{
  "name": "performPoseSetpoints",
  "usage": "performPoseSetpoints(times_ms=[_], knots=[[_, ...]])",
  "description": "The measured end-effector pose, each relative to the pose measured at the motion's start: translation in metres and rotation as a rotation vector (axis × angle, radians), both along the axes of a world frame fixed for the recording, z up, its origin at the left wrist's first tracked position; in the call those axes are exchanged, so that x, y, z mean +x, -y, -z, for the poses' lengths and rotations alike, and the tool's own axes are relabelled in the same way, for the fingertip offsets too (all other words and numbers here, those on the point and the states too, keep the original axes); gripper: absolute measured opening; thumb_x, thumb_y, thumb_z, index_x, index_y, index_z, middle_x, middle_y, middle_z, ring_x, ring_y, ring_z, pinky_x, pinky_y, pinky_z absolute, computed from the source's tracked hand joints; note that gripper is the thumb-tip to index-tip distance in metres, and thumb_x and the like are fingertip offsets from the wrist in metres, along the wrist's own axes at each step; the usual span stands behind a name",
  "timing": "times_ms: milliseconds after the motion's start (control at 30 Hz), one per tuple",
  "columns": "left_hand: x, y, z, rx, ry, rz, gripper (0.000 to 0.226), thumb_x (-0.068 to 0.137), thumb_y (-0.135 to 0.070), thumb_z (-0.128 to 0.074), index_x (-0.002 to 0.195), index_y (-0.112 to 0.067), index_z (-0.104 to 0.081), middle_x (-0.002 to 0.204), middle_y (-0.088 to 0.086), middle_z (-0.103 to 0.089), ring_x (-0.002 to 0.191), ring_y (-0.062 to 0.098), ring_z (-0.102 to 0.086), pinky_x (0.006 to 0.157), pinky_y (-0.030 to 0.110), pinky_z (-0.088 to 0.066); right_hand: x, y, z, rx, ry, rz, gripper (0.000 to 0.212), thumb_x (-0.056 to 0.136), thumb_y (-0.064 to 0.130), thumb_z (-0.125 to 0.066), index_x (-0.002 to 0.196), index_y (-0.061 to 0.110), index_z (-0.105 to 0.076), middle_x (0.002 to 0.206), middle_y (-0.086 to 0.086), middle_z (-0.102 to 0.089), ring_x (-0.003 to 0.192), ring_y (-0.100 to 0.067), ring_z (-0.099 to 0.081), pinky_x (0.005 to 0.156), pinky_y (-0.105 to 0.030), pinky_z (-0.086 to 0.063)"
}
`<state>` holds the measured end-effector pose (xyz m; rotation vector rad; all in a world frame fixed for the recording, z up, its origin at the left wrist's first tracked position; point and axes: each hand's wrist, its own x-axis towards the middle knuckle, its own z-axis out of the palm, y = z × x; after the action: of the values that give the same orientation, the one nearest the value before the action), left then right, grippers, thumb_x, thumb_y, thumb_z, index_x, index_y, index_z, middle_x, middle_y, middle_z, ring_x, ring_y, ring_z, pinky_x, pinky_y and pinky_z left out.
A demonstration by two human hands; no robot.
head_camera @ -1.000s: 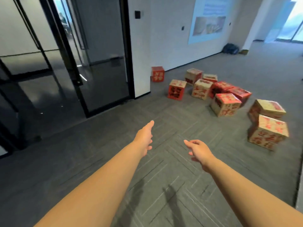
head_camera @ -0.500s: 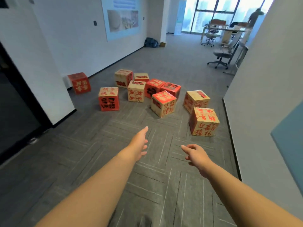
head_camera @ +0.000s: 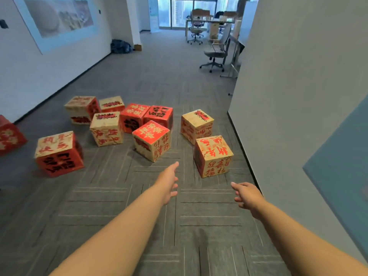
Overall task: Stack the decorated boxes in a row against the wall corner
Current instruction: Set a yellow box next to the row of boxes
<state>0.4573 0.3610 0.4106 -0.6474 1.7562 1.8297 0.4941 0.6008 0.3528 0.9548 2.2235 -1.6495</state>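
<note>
While the fingers of the left hand [head_camera: 168,183] are stretched out flat and open, they hold nothing. The right hand [head_camera: 248,196] is open too, its fingers loosely curled, and it is empty as well. Both arms reach forward over the gray carpet [head_camera: 119,216].

Just ahead of the right hand sits the nearest box [head_camera: 212,156], tan with red writing, close to the right wall [head_camera: 298,96]. Behind it is another tan box [head_camera: 197,125]. A red-topped box [head_camera: 152,140] sits a little left of the left hand's fingertips. More boxes [head_camera: 111,120] lie scattered farther left, none stacked yet.

I think the step now is to reach the nearest box and pick it up. To do it well, put one open hand flat on each side of the box and squeeze evenly. Lift it straight up so it does not tip. Keep it level while carrying it to the wall.
</note>
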Motion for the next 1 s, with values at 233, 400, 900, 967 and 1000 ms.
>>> performPoseSetpoints(times_ms=[233,400,900,967,1000], knots=[[-0.176,-0.046,0.014,-0.021,0.076,0.051,0.061,0.096,-0.051,-0.046,0.146,-0.018,-0.039,0.139,0.01,-0.048,0.129,0.028,-0.046,0.099,0.041,-0.04,-0.174,-0.033,0.004,0.046,0.091,0.02,0.029,0.097,0.034,-0.057,0.111,0.009,-0.057,0.087,-0.002,-0.055,0.074,-0.019,-0.054,0.062,-0.028,-0.041],[-0.318,-0.078,0.026,-0.062,0.087,0.089,0.055,0.097,-0.049,-0.047,0.139,-0.014,-0.046,0.135,0.01,-0.051,0.124,0.027,-0.049,0.092,0.038,-0.041,-0.297,-0.047,0.008,0.071,0.08,-0.008,0.022,0.097,0.031,-0.057,0.105,0.011,-0.057,0.087,-0.003,-0.058,0.072,-0.017,-0.054,0.06,-0.029,-0.041],[-0.615,-0.207,0.215,-0.203,0.347,0.25,0.063,0.096,-0.046,-0.05,0.149,-0.015,-0.035,0.151,0.012,-0.038,0.139,0.032,-0.037,0.112,0.048,-0.033,-0.53,-0.139,0.197,-0.034,0.412,0.168,0.019,0.097,0.025,-0.055,0.084,0.012,-0.055,0.083,-0.004,-0.056,0.083,-0.022,-0.055,0.082,-0.037,-0.046],[-0.64,-0.229,0.248,-0.213,0.369,0.206,0.064,0.096,-0.047,-0.051,0.148,-0.014,-0.035,0.151,0.012,-0.039,0.138,0.032,-0.038,0.112,0.048,-0.033,-0.56,-0.173,0.227,-0.024,0.451,0.16,0.021,0.097,0.025,-0.055,0.079,0.013,-0.052,0.081,-0.005,-0.053,0.08,-0.023,-0.052,0.077,-0.038,-0.044],[-0.655,-0.242,0.265,-0.226,0.366,0.191,0.062,0.096,-0.046,-0.051,0.147,-0.014,-0.036,0.15,0.012,-0.04,0.137,0.031,-0.039,0.112,0.047,-0.034,-0.579,-0.193,0.247,-0.011,0.456,0.151,0.021,0.096,0.025,-0.055,0.078,0.015,-0.052,0.08,-0.005,-0.053,0.078,-0.023,-0.052,0.074,-0.036,-0.042]])
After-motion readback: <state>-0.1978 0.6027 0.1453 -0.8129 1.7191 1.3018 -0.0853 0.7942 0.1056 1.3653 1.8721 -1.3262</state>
